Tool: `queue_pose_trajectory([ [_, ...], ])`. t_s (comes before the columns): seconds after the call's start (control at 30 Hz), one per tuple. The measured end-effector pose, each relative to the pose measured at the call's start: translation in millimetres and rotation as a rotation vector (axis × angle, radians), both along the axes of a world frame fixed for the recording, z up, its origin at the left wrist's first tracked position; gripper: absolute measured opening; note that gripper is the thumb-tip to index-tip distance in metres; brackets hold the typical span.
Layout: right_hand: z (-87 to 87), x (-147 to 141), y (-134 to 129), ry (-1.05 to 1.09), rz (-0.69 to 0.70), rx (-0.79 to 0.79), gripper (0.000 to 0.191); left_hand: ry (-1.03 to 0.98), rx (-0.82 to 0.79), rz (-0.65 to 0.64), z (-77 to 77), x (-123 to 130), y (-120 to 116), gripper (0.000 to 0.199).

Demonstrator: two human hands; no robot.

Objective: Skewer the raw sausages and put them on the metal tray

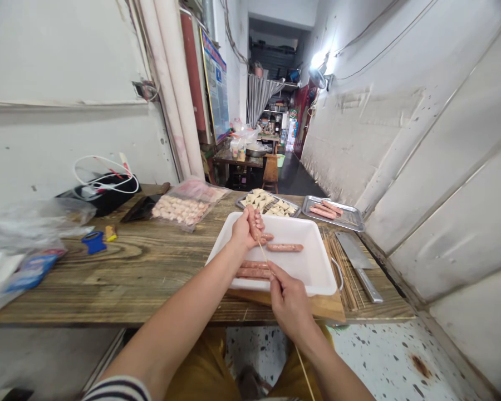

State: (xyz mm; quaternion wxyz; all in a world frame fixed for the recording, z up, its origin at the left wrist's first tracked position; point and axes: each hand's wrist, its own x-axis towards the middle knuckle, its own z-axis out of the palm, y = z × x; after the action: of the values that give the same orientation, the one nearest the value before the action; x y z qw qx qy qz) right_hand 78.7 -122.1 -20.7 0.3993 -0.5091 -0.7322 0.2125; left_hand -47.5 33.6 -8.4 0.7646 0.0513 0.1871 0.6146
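Observation:
Over the back left of a white plastic tub [313,273], my left hand [244,229] is closed around a sausage [253,224] held tilted upward. My right hand [290,301] pinches a thin wooden skewer [303,365] above the tub's front part. The skewer's upper end meets the lower end of the held sausage; whether it has entered is too small to tell. Inside the tub, one sausage [284,247] lies at the middle and another is partly hidden behind my left hand. More sausages [253,272] lie at the front left, partly covered by my right hand.
Right of the tub lie loose skewers [345,273] and a cleaver [359,262]. Behind stand a metal tray [353,216] with sausages and a tray of folded pale pieces [280,208]. Leftward are a bag of meat pieces [181,209], a blue object [94,241] and plastic bags [29,234].

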Motion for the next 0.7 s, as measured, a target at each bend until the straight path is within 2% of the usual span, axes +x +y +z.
queue_pose_trajectory([
  [0.17,-3.5,-0.5,2.9,0.011,0.004,0.003,0.043,0.021,0.03,0.019,1.5,1.5,-1.9,0.031],
  [0.37,0.0,0.2,2.8,0.024,0.006,-0.005,0.042,0.08,0.064,0.061,5.2,3.7,-4.6,0.03],
  [0.7,-3.3,-2.6,6.2,0.021,-0.013,0.004,0.042,0.118,0.129,0.09,3.6,4.7,-5.3,0.031],
])
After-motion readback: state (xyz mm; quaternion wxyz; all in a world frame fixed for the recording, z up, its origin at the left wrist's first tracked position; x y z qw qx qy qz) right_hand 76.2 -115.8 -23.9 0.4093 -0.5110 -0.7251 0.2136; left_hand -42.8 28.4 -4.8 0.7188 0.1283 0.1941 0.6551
